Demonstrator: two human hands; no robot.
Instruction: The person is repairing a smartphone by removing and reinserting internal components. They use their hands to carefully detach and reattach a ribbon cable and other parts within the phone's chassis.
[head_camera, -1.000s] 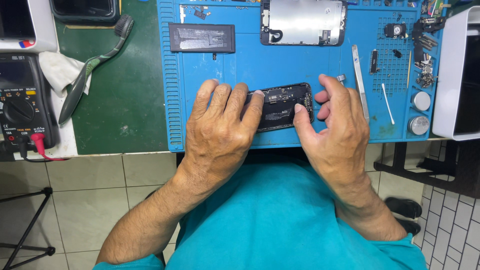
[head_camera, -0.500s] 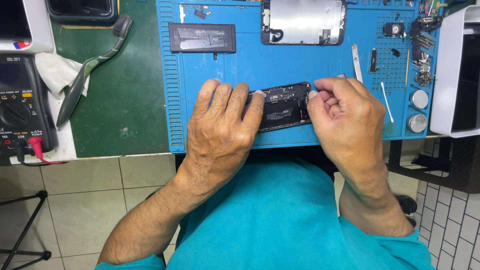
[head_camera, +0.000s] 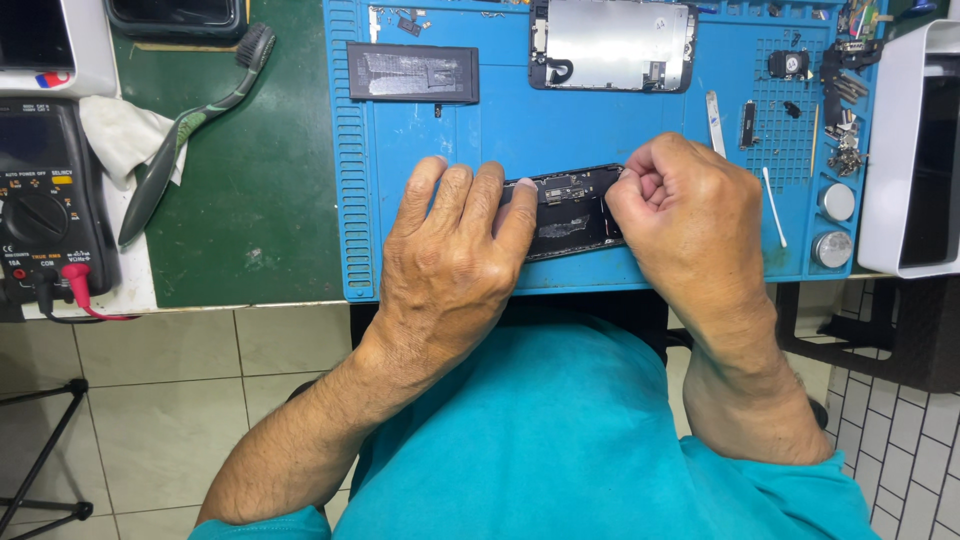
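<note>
An opened black phone body (head_camera: 570, 210) lies on the blue repair mat (head_camera: 440, 150), its inner parts facing up. My left hand (head_camera: 450, 250) lies flat over its left half, fingertips pressing on the frame. My right hand (head_camera: 680, 210) is curled into a fist at the phone's right end, thumb and fingers pinched at the top right corner; whatever they pinch is hidden.
On the mat lie a flat black battery (head_camera: 412, 72), a detached phone screen (head_camera: 612, 45), metal tweezers (head_camera: 714, 110), a thin white stick (head_camera: 774, 205), small parts (head_camera: 845, 120) and two round caps (head_camera: 835, 225). A multimeter (head_camera: 45, 205) and a toothbrush (head_camera: 190, 130) sit left. A white box (head_camera: 915, 150) stands right.
My right hand has closed from open fingers beside the phone into a fist pinching at its top right corner. My left hand has stayed pressed on the phone.
</note>
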